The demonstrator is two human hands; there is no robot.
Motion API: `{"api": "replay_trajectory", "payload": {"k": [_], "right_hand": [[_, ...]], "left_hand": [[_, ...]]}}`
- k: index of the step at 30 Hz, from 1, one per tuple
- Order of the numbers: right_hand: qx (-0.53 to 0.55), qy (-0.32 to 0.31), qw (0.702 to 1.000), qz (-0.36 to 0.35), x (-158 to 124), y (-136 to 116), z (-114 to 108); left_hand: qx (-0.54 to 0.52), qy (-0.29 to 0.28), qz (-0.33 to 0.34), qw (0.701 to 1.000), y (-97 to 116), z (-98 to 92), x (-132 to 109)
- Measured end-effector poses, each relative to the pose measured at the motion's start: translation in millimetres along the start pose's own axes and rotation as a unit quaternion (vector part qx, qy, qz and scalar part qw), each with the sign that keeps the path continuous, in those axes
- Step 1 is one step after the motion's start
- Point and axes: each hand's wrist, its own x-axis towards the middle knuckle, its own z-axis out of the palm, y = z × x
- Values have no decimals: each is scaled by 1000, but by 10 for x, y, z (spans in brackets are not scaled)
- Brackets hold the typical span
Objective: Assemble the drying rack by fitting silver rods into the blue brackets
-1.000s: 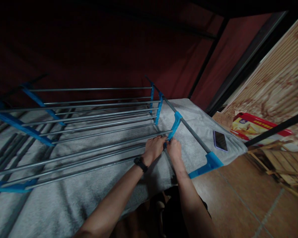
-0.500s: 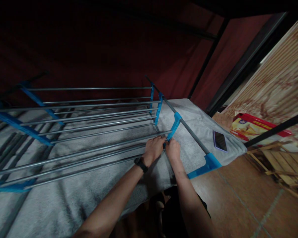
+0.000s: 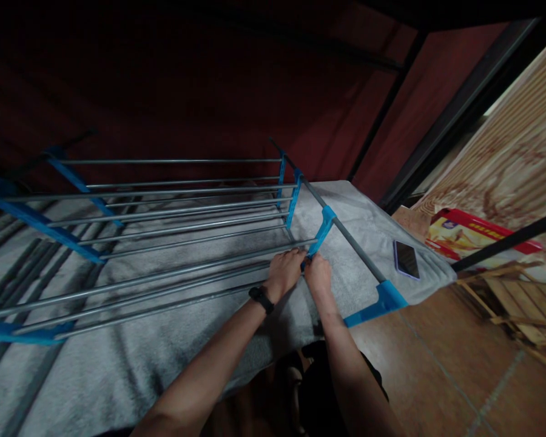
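Note:
A partly built rack of grey metal tubes [image 3: 182,233] and blue plastic brackets lies on its side on a grey blanket. My left hand [image 3: 286,270], with a black watch at the wrist, is closed around the right end of a lower tube. Close beside it, my right hand [image 3: 318,274] is closed on the lower end of a blue bracket [image 3: 324,229]. The joint between tube and bracket is mostly hidden by my fingers. One long upright pole [image 3: 357,247] runs through the right-hand brackets to a blue end bracket [image 3: 382,301].
The blanket [image 3: 164,358] covers a bed-like surface. Several loose tubes [image 3: 31,273] lie at the left. A phone [image 3: 406,259] rests near the right edge. Beyond are a red and yellow box [image 3: 473,233], a wooden folding stool [image 3: 523,303] and dark frame posts [image 3: 386,109].
The view has shifted slightly, so the rack's left side appears a little farther right. Both hands stay at the same joint with nearly the same grip.

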Motion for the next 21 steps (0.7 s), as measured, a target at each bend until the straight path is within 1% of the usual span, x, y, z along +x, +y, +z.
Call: {"api": "replay_trajectory", "payload": {"k": [6,13,17,21], "right_hand": [[8,-4,1000,4,36,21,5],[20,-16,1000,-7,95,63,-29],[18,-16,1000,0,107,75,-7],[27,-16,999,-8,127,91,9]], "left_hand": [[3,8,-7,1000,0,27,7],[-8,-11,10,1000,-26,-24,5],[-10,-8,15,1000,-30,-40,3],[-3,-2,24,1000,-46,-24,28]]}}
